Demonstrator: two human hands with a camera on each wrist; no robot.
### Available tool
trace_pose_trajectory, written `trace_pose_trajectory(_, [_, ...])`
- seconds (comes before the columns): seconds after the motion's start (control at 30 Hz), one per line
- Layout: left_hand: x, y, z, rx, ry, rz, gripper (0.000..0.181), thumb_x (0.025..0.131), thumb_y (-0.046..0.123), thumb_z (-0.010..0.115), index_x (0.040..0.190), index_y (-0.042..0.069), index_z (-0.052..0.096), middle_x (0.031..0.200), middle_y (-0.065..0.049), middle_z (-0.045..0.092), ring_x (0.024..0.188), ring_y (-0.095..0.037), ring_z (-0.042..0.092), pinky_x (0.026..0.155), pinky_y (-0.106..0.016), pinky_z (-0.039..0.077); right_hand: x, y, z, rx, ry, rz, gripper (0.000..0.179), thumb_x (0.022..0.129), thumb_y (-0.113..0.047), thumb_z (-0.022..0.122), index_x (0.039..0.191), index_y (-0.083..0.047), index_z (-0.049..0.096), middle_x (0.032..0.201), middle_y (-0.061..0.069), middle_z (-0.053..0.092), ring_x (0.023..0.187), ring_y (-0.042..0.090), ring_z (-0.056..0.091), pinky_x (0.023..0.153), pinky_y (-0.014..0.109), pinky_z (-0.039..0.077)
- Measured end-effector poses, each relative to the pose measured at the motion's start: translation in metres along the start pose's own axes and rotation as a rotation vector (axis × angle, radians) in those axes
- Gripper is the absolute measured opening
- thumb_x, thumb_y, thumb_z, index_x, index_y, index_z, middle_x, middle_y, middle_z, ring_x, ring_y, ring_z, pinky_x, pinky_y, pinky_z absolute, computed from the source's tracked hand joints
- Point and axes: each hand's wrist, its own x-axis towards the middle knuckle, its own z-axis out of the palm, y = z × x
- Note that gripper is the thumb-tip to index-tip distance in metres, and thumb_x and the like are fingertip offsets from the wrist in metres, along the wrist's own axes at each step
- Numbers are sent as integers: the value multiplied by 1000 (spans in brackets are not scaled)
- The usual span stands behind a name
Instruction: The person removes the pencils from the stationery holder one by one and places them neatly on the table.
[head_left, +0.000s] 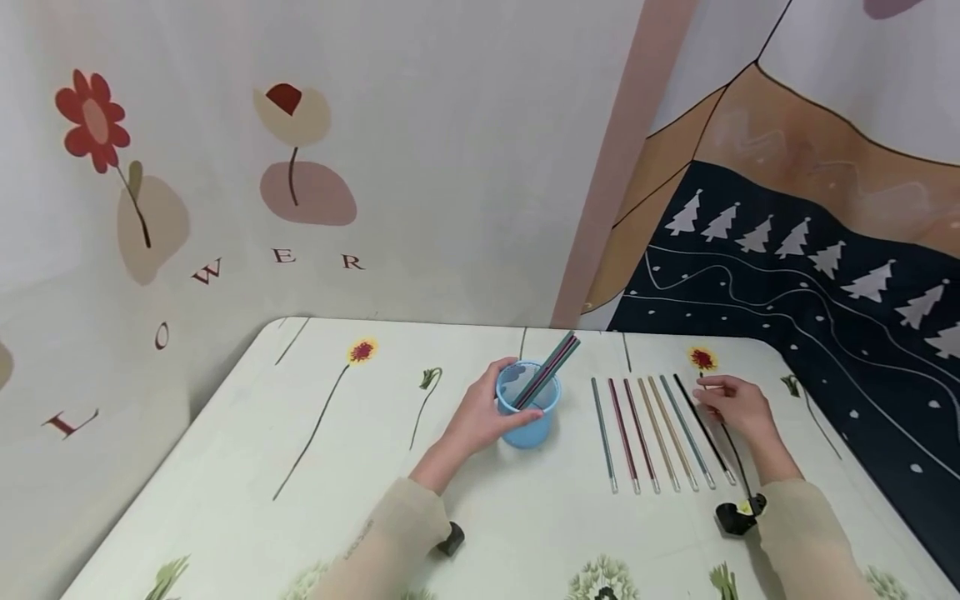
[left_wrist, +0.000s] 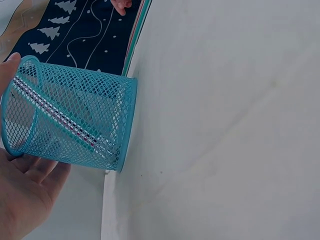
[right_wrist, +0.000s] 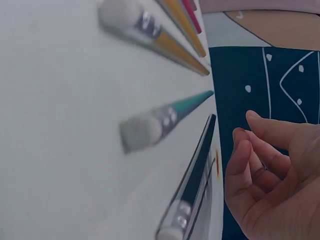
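My left hand point(head_left: 480, 408) grips a blue mesh pencil cup point(head_left: 527, 435) around its side, thumb near the rim. Several pencils point(head_left: 549, 371) lean inside it toward the right; their silvery ends show low through the mesh cup point(left_wrist: 75, 90) in the left wrist view. To the right, several eraser-tipped pencils lie in a row: teal point(head_left: 603, 433), dark red point(head_left: 623, 433), gold point(head_left: 660, 433), blue-green point(head_left: 687, 433) and black point(head_left: 703, 427). Just beside the black pencil hovers my right hand point(head_left: 738, 408), fingers loosely bent with nothing between them. The black pencil point(right_wrist: 195, 165) is apart from the fingertips in the right wrist view.
A white table cover point(head_left: 360, 517) printed with flowers and stems lies under everything. Behind stands a pale curtain point(head_left: 450, 167) with flower prints, and a dark tree-patterned cloth point(head_left: 787, 283) hangs on the right. Black wrist devices point(head_left: 738, 515) sit at both cuffs.
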Motion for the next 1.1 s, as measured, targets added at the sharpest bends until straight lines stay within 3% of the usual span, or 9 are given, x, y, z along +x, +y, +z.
trace_pose_trajectory(0.47, [0,-1,0,1,9,5,87,79,38,84,150,16,38,144,-13,54,133,-31,53,110,-52,45,-4,-15,10,197,13,21,46,100,-21,59,134,10,52,76,-19,60,69,-3,62,64,18,57])
trace_pose_trajectory(0.7, [-2,-1,2,8,-9,2,88,79,40,84,150,16,37,145,-13,54,133,-32,53,109,-52,45,-9,-25,19,234,0,-5,50,100,-26,60,135,8,51,81,-23,60,74,-3,62,69,17,57])
trace_pose_trajectory(0.9, [1,1,1,18,1,6,88,79,40,83,150,16,37,144,-14,54,133,-33,53,109,-53,46,-12,-45,28,282,30,-57,46,99,-27,63,131,5,56,86,-22,61,78,-4,61,70,14,56])
trace_pose_trajectory(1.1, [-2,-3,1,22,8,12,86,80,38,83,149,15,38,144,-14,54,133,-32,53,109,-52,46,-23,-70,40,364,-21,-90,51,97,-33,65,132,3,55,89,-23,63,83,-3,64,76,13,57])
